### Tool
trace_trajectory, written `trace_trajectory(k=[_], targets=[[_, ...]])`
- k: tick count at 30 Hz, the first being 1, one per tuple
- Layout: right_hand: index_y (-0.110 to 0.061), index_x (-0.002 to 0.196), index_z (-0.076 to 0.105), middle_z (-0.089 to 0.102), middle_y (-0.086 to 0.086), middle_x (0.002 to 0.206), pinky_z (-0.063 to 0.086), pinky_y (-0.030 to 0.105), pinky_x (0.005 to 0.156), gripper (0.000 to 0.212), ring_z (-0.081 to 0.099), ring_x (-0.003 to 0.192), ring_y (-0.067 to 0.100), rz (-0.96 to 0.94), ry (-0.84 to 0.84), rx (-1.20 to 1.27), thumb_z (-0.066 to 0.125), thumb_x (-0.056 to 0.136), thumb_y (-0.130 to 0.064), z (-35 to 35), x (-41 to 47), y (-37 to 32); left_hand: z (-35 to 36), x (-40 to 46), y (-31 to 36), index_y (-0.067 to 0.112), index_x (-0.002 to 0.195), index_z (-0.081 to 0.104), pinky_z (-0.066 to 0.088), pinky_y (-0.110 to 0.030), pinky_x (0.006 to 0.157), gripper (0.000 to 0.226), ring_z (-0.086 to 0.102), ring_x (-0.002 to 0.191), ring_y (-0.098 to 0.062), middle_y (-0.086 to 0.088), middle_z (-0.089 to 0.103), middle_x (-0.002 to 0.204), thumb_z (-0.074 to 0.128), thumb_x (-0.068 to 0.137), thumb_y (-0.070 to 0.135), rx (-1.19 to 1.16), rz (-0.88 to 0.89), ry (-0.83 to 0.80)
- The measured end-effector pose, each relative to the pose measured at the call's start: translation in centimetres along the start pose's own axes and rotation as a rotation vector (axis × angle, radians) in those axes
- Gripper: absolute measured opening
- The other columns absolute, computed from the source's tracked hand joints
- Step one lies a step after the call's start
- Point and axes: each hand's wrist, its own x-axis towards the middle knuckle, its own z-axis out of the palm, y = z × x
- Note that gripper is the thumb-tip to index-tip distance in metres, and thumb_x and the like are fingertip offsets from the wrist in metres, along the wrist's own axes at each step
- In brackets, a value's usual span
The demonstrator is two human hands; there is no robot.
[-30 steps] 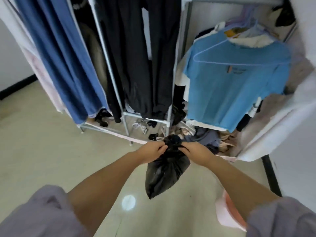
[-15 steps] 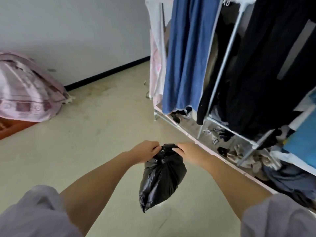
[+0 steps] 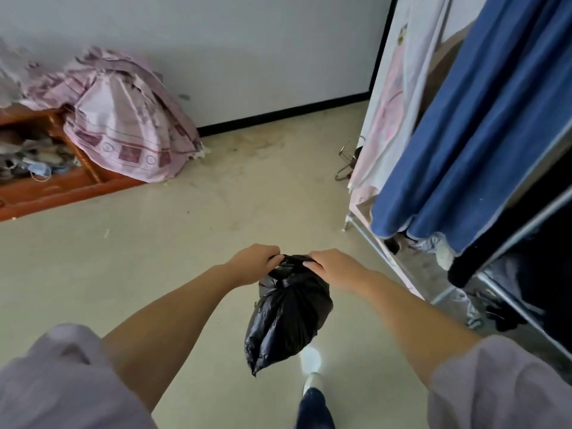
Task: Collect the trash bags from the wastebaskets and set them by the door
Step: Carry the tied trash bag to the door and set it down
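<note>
A full black trash bag (image 3: pixel 286 317) hangs in the air in front of me, low in the middle of the head view. My left hand (image 3: pixel 255 264) grips the gathered top of the bag from the left. From the right, my right hand (image 3: pixel 332 267) grips the same bunched top, fingers curled over it. Both forearms reach forward from grey sleeves. No wastebasket and no door show in this view.
A metal clothes rack (image 3: pixel 387 261) with a blue garment (image 3: pixel 470 134) and dark clothes fills the right side. A pink patterned bundle (image 3: pixel 130 128) lies over a wooden frame (image 3: pixel 62 187) at the left. Pale floor (image 3: pixel 185 243) stretches ahead to a white wall.
The view has swung left, from the rack with the light blue shirt to the open floor and wall. Both hands have kept their hold on the bag's top.
</note>
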Motion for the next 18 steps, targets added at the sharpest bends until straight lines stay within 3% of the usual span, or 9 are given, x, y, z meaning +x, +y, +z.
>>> trace_trajectory(k=[2,6,8,14,18], targets=[[-0.014,0.106,0.058,0.068,0.009,0.103,0.050,0.042,0.081,0.038,0.061,0.094,0.030,-0.042,-0.010,-0.004,0.034,0.099,-0.043,-1.6,4.0,1.3,-1.4,3.4,-1.2,0.013,0.079,0.045,0.031,-0.033,0.060,0.032,0.046,0.069,-0.023,0.002,0.046,0.068,0.034,0.101,0.033,-0.003,-0.030,0.010],[-0.015,0.083,0.049,0.065,0.012,0.090,0.047,0.041,0.073,0.034,0.060,0.085,0.032,-0.091,-0.055,-0.064,0.033,0.100,-0.040,-5.2,11.8,3.7,-4.7,10.2,-3.6,0.015,0.075,0.040,0.034,-0.034,0.064,0.033,0.046,0.071,-0.024,0.002,0.044,0.066,0.034,0.102,0.033,0.004,-0.058,0.024],[-0.012,0.081,0.047,0.063,0.012,0.087,0.047,0.042,0.073,0.037,0.060,0.083,0.032,-0.096,-0.053,-0.073,0.033,0.100,-0.040,-6.9,15.8,4.7,-6.6,13.6,-5.0,0.014,0.075,0.041,0.035,-0.035,0.066,0.033,0.047,0.072,-0.025,0.002,0.044,0.067,0.034,0.102,0.032,-0.010,-0.066,0.039],[-0.009,0.089,0.053,0.065,0.013,0.092,0.043,0.038,0.070,0.037,0.060,0.086,0.032,-0.124,-0.037,-0.122,0.034,0.100,-0.039,-11.6,29.0,6.9,-12.3,24.5,-11.1,0.013,0.076,0.041,0.035,-0.035,0.066,0.033,0.048,0.074,-0.025,-0.001,0.046,0.069,0.033,0.101,0.033,-0.007,-0.071,0.062],[-0.013,0.109,0.058,0.067,0.010,0.102,0.048,0.039,0.078,0.037,0.061,0.093,0.029,-0.064,-0.007,-0.072,0.034,0.100,-0.040,-14.7,38.4,8.0,-17.2,32.8,-15.9,0.015,0.073,0.041,0.035,-0.035,0.065,0.034,0.047,0.071,-0.025,-0.004,0.049,0.071,0.034,0.101,0.032,-0.013,-0.004,0.043]])
